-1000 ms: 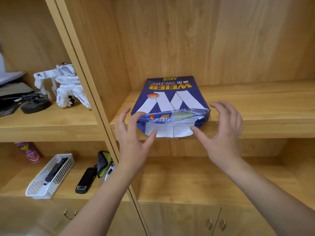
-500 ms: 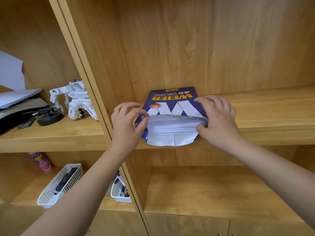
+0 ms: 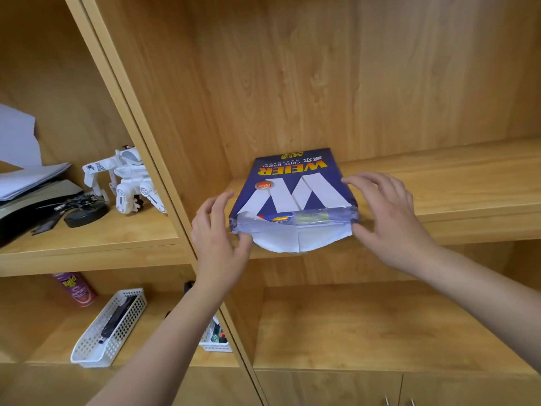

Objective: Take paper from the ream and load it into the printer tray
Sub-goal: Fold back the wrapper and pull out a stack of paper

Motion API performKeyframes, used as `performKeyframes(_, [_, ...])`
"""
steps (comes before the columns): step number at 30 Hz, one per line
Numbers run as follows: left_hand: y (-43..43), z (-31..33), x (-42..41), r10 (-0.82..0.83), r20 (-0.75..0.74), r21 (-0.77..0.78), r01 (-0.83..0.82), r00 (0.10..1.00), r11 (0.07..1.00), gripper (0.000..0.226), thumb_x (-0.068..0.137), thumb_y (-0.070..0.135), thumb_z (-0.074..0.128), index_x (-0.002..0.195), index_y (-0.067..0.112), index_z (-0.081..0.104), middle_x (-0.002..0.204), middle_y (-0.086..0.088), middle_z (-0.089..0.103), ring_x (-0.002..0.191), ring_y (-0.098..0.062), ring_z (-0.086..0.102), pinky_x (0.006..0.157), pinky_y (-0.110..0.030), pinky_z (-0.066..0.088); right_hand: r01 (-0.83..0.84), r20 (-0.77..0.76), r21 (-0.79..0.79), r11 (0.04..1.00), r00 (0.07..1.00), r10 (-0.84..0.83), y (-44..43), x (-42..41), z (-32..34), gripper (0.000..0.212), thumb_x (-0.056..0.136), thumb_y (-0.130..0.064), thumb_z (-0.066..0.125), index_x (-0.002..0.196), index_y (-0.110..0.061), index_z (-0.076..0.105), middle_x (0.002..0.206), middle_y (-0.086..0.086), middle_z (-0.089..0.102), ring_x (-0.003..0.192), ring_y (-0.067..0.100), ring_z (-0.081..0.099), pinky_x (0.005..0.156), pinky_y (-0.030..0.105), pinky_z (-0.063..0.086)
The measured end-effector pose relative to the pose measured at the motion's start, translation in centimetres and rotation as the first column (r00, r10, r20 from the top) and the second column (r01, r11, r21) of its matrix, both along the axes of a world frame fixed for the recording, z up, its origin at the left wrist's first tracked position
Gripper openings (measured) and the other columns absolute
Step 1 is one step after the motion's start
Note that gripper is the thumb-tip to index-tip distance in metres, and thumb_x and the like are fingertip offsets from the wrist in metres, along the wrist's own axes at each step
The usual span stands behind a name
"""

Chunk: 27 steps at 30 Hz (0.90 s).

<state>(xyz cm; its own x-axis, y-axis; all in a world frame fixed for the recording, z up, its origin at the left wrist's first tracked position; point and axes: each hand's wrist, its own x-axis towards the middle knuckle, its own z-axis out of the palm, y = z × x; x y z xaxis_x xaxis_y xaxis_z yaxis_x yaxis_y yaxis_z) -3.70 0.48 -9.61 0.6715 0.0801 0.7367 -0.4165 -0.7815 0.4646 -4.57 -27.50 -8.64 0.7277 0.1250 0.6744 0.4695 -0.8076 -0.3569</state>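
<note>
The paper ream (image 3: 292, 186), in a blue wrapper with a white W and yellow lettering, lies on the middle shelf (image 3: 439, 183) just right of the upright divider. Its near end is torn open and white flaps hang over the shelf edge. My left hand (image 3: 216, 241) holds the near left corner, thumb under the flap and fingers curled beside the edge. My right hand (image 3: 389, 221) holds the near right corner, fingers on the top edge and thumb below. No printer or tray is in view.
The wooden divider (image 3: 152, 159) stands close to my left hand. Left of it are a white toy robot (image 3: 126, 183), loose papers (image 3: 26, 177) and dark items. Below are a white mesh basket (image 3: 108, 329), a spray can (image 3: 76, 288) and a second basket (image 3: 215, 338).
Both hands reached in from open poses and closed on the ream's near corners. Since then their fingers have loosened and spread a little. The ream's open end now hangs further over the shelf edge.
</note>
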Motion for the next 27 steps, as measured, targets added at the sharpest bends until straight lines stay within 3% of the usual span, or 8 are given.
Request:
performKeyframes(5, [0.9,0.1,-0.3,-0.078,-0.109,-0.225,0.052,0.991,0.973,0.066,0.073,0.009,0.053,0.135,0.028,0.046,0.133,0.005,0.048,0.129,-0.015,0.041,0.11,-0.048,0.035,-0.101,0.044,0.031,0.994,0.994,0.099,0.3,-0.1,-0.8,0.067,0.075,0.001,0.062,0.135,-0.024,0.045,0.135,0.0,0.048,0.128,0.025,0.036,0.104,0.036,0.028])
performKeyframes(8, [0.8,0.3,-0.5,-0.097,-0.137,-0.266,0.058,0.986,0.962,0.064,0.073,0.011,0.052,0.134,0.028,0.046,0.131,0.007,0.046,0.128,-0.013,0.04,0.109,-0.043,0.035,-0.141,0.107,0.027,0.99,0.985,0.137,0.8,-0.3,-0.8,0.041,0.077,-0.003,0.065,0.114,-0.018,0.054,0.13,0.004,0.052,0.126,0.028,0.041,0.103,0.041,0.032])
performKeyframes(11, [0.0,0.3,-0.8,-0.104,-0.033,-0.113,0.099,0.994,0.989,0.051,0.073,0.015,0.055,0.124,0.02,0.053,0.129,-0.001,0.051,0.125,-0.02,0.043,0.106,-0.037,0.035,-0.146,0.195,-0.103,0.984,0.967,0.164,1.7,-0.7,-0.7,0.006,0.081,-0.013,0.067,0.085,-0.016,0.065,0.127,0.01,0.058,0.128,0.032,0.044,0.099,0.04,0.029])
performKeyframes(14, [-0.7,0.1,-0.7,-0.117,0.126,0.182,0.093,0.985,0.979,0.019,0.077,0.009,0.062,0.094,0.016,0.068,0.129,-0.009,0.056,0.126,-0.026,0.044,0.102,-0.039,0.033,-0.112,0.226,-0.239,0.965,0.96,0.167,2.6,-0.7,-0.5,0.012,0.083,-0.023,0.066,0.073,-0.019,0.071,0.125,0.009,0.062,0.129,0.034,0.045,0.1,0.046,0.03])
performKeyframes(17, [-0.9,-0.2,-0.5,-0.105,0.171,0.452,0.017,0.98,0.892,0.012,0.078,0.011,0.066,0.079,0.019,0.075,0.13,-0.01,0.062,0.129,-0.031,0.043,0.103,-0.043,0.03,0.017,0.195,-0.324,0.946,0.98,0.049,3.1,-0.5,-0.1,0.018,0.082,-0.028,0.068,0.066,-0.021,0.072,0.127,0.008,0.062,0.133,0.035,0.04,0.102,0.05,0.026])
performKeyframes(19, [-0.8,0.0,-0.2,-0.023,0.14,0.513,-0.052,0.99,0.857,0.013,0.078,0.016,0.067,0.085,0.021,0.077,0.135,-0.01,0.06,0.133,-0.034,0.042,0.105,-0.046,0.03,0.106,0.171,-0.327,0.939,0.984,-0.052,3.1,-0.3,0.3,0.018,0.079,-0.031,0.068,0.067,-0.019,0.073,0.128,0.009,0.062,0.134,0.034,0.037,0.103,0.052,0.025])
performKeyframes(22, [-0.1,1.1,0.0,0.117,0.074,0.478,-0.139,0.99,0.867,0.026,0.081,0.025,0.062,0.104,0.023,0.073,0.141,-0.012,0.053,0.136,-0.036,0.037,0.109,-0.049,0.029,0.215,0.168,-0.321,0.922,0.971,-0.168,2.6,-0.2,1.0,0.009,0.074,-0.025,0.071,0.078,-0.018,0.075,0.131,0.011,0.06,0.134,0.038,0.038,0.102,0.054,0.025])
performKeyframes(27, [0.5,1.4,-0.5,0.196,-0.008,0.448,-0.172,0.981,0.878,0.05,0.077,0.016,0.063,0.125,0.029,0.062,0.148,-0.01,0.042,0.137,-0.035,0.031,0.109,-0.048,0.027,0.266,0.107,-0.336,0.903,0.964,-0.244,2.3,-0.3,0.4,0.043,0.065,-0.016,0.07,0.108,-0.023,0.07,0.139,0.015,0.052,0.136,0.042,0.034,0.103,0.056,0.023])
